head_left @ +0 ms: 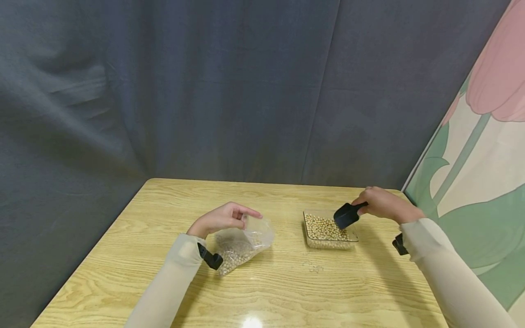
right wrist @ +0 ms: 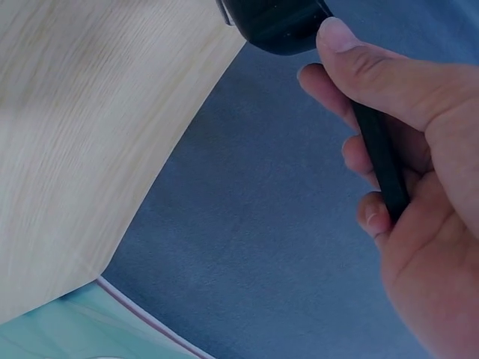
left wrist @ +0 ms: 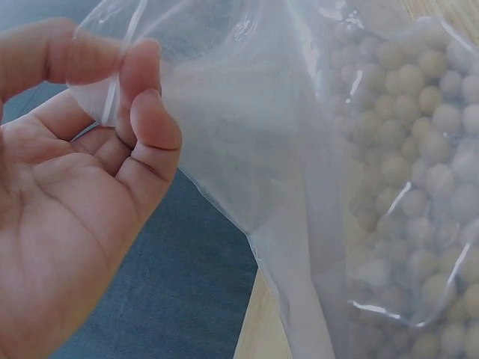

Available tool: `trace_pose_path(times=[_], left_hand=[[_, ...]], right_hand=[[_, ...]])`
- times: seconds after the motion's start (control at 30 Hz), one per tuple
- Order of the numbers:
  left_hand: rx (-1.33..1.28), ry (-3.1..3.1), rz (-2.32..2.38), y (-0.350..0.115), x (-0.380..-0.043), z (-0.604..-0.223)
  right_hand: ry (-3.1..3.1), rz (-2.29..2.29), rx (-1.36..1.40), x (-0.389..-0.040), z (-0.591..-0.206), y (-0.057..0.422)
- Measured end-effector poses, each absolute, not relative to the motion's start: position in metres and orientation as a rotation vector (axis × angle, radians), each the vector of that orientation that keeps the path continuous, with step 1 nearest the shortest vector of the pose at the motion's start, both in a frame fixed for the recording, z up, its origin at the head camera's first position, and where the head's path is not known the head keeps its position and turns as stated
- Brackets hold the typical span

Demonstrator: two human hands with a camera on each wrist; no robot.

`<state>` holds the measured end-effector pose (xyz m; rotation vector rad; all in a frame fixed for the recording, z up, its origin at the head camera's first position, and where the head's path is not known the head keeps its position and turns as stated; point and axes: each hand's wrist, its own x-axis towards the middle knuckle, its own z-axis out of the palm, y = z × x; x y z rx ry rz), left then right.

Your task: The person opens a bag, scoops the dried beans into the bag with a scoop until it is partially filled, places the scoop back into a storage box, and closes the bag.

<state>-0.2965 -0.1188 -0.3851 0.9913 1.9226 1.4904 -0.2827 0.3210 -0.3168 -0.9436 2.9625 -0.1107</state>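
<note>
My left hand [head_left: 224,217] pinches the upper edge of a clear plastic bag [head_left: 247,243], which leans on the table. Pale round beans [left wrist: 419,149], likely soybeans or chickpeas, fill the bag's lower part. In the left wrist view, curled fingers [left wrist: 153,123] hold the film near its zip strip. My right hand [head_left: 379,202] grips the handle of a black scoop [head_left: 347,216], thumb along the handle in the right wrist view. The scoop tilts down with its tip at the beans in a clear rectangular container [head_left: 328,245]. How much the scoop holds is hidden.
The wooden table [head_left: 270,291] carries a few small see-through bits [head_left: 313,266] in front of the container. A dark blue-grey curtain [head_left: 246,91] hangs behind the table's back edge. On the right stands a flower-painted panel [head_left: 480,182].
</note>
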Motion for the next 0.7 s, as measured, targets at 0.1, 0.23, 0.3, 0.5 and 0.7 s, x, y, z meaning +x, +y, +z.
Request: trace_pose_path(times=[0.1, 0.23, 0.3, 0.5, 0.7], left_hand=[[0.993, 1.927, 1.483, -0.12, -0.297, -0.386], [1.005, 1.928, 1.478, -0.121, -0.298, -0.387], [1.009, 1.923, 1.482, -0.121, -0.298, -0.388], [1.005, 1.917, 1.487, -0.122, -0.298, -0.387], [1.006, 1.93, 1.473, -0.122, -0.298, -0.387]], right_hand=[[2.954, -0.058, -0.916, -0.283, -0.317, 0.317], [2.936, -0.011, -0.899, -0.286, -0.318, 0.311], [2.929, 0.007, -0.893, -0.287, -0.318, 0.307], [2.912, 0.047, -0.866, -0.286, -0.317, 0.298], [2.862, -0.056, -0.8, -0.287, -0.324, 0.295]])
